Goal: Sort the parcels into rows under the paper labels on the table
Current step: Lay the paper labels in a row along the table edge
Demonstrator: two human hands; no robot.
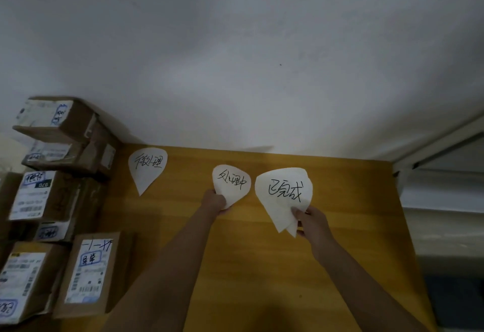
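Three white paper labels with handwritten characters are on the wooden table (262,266). The left label (147,168) lies flat near the wall. My left hand (215,200) pinches the lower edge of the middle label (231,181). My right hand (311,221) grips the bottom of the right label (284,193), which looks like more than one sheet. Several cardboard parcels with shipping stickers are piled at the table's left side; one flat parcel (90,274) lies closest to my left arm.
A stack of brown boxes (60,132) rises against the wall at the far left. The white wall runs along the table's back edge. A grey window frame (440,153) lies beyond the table's right edge.
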